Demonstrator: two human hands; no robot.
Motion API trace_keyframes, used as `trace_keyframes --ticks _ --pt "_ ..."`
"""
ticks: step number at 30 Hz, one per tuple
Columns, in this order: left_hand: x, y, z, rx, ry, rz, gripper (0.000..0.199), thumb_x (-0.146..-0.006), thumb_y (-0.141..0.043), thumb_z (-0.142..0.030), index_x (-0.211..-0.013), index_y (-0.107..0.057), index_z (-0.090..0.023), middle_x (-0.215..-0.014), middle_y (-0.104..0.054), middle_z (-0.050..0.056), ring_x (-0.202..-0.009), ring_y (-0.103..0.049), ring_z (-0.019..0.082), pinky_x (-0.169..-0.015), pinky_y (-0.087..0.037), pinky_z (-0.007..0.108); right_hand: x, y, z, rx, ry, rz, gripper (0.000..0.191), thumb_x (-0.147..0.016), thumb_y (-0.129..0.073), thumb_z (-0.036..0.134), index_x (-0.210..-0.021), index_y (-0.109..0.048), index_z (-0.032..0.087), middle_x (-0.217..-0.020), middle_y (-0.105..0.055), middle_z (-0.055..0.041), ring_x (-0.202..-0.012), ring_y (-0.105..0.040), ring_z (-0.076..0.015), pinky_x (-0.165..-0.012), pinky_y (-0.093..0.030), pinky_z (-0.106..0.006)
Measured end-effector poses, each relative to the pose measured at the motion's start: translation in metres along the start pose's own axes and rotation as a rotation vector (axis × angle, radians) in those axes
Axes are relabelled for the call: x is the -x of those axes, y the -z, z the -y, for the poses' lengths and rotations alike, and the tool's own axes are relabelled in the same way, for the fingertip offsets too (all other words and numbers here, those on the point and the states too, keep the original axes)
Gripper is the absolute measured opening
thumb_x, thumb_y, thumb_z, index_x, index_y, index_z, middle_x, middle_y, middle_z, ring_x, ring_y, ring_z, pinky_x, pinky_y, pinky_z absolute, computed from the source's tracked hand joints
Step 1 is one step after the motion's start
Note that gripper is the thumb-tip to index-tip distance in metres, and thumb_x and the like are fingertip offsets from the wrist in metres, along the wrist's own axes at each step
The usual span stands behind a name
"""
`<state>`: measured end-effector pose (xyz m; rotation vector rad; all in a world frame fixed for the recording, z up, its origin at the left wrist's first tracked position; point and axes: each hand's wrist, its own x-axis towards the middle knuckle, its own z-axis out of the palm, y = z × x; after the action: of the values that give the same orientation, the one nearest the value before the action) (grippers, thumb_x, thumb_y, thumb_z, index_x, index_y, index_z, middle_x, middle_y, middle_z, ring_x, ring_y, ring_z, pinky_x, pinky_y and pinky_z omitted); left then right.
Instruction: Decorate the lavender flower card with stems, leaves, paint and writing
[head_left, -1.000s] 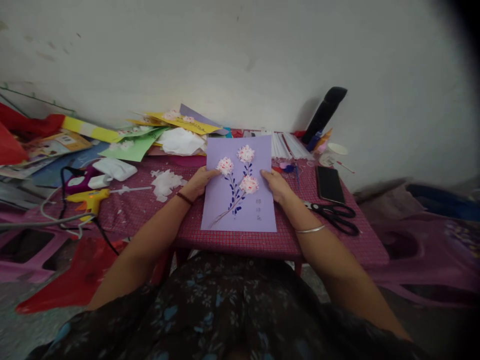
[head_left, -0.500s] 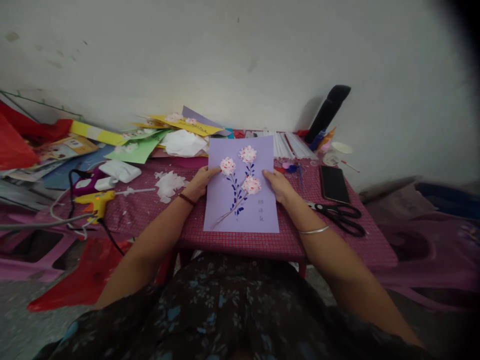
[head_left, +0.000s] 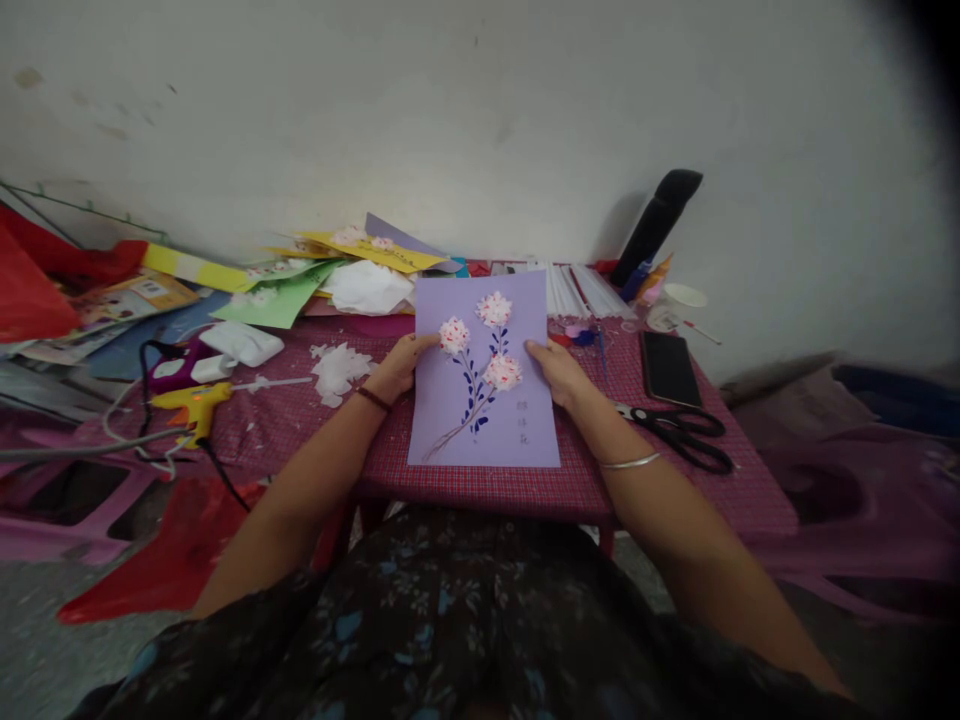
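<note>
A purple sheet of paper (head_left: 442, 400) is held up between my hands above the front of the table. It bears three white flower heads flecked with red, brown stems, dark blue leaves and a short column of handwriting. My left hand (head_left: 403, 366) grips the left edge, thumb on the front face and fingers behind. On the opposite edge my right hand (head_left: 557, 370) pinches the sheet the same way. The fingers behind the paper are hidden. Black-handled scissors (head_left: 679, 432) lie just right of my right wrist, and a pile of white scraps (head_left: 339, 372) lies beside my left hand.
A yellow glue gun (head_left: 193, 405) with its cord lies at the left of the checked-cloth table (head_left: 480, 488). Coloured cards (head_left: 360, 248) are heaped at the back left. A phone (head_left: 670, 368), a paper cup (head_left: 684, 297) and a tall black object (head_left: 656, 228) are at the right.
</note>
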<state>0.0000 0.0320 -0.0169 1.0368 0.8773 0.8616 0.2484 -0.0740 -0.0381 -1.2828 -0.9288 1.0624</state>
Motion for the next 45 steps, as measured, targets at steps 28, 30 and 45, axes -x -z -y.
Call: trace_keyframes --ticks 28,30,45 --pt "0.002 0.003 -0.001 -0.044 -0.040 0.034 0.032 -0.062 -0.083 -0.020 -0.091 -0.074 -0.012 -0.075 -0.078 0.009 -0.059 -0.069 0.020 -0.059 -0.058 0.030 0.003 -0.003 0.008 -0.104 -0.087 -0.092 0.024 -0.080 -0.071 0.036 -0.099 -0.065 0.023 -0.100 -0.081 -0.0055 -0.089 -0.076 -0.0237 -0.083 -0.062 -0.039" --pt "0.002 0.004 -0.002 -0.030 -0.050 0.043 0.030 -0.064 -0.082 -0.021 -0.092 -0.075 -0.012 -0.077 -0.078 0.009 -0.060 -0.069 0.020 -0.060 -0.059 0.030 0.003 -0.002 0.009 -0.115 -0.085 -0.091 0.026 -0.080 -0.071 0.037 -0.102 -0.064 0.024 -0.100 -0.081 -0.0049 -0.090 -0.077 -0.0248 -0.084 -0.063 -0.041" --pt "0.007 0.003 -0.001 -0.069 -0.016 0.142 0.034 -0.058 -0.088 -0.020 -0.090 -0.077 -0.014 -0.080 -0.079 0.011 -0.064 -0.071 0.023 -0.063 -0.061 0.033 0.004 -0.003 0.012 -0.108 -0.088 -0.092 0.034 -0.078 -0.072 0.042 -0.106 -0.062 0.025 -0.096 -0.081 -0.0045 -0.089 -0.077 -0.0269 -0.081 -0.062 -0.042"
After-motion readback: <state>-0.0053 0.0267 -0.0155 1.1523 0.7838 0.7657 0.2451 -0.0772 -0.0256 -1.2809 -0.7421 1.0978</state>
